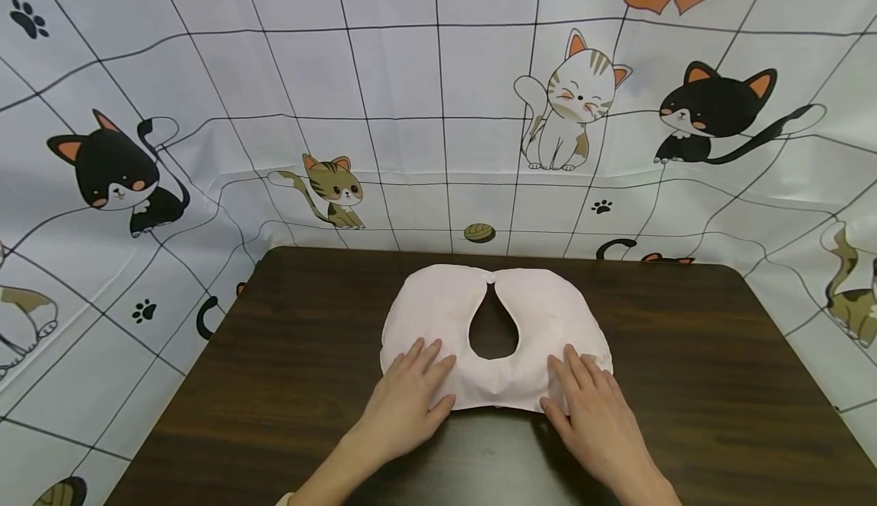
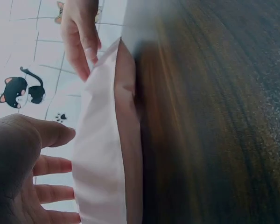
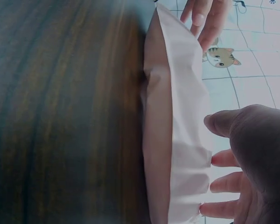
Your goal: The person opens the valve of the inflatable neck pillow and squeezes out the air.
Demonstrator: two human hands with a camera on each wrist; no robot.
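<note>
A pale pink U-shaped neck pillow point(image 1: 438, 300) lies flat on the dark wooden table, its two ends meeting at the far side around a teardrop hole. My left hand point(image 1: 407, 403) rests on the pillow's near left part, fingers spread and fairly straight. On the near right part lies my right hand point(image 1: 596, 407), its fingers extended too. In the left wrist view the fingertips of the left hand point(image 2: 42, 163) touch the pillow's top, and its seamed side point(image 2: 128, 140) faces the camera. The right wrist view shows the right hand point(image 3: 242, 163) with fingertips pressing small dents into the fabric.
The brown wood-grain table point(image 1: 288, 354) extends around the pillow on both sides. Behind and beside it hangs a white sheet point(image 1: 404, 72) with black grid lines and printed cats, paw prints and hearts. A greyish sheen lies on the table near its front.
</note>
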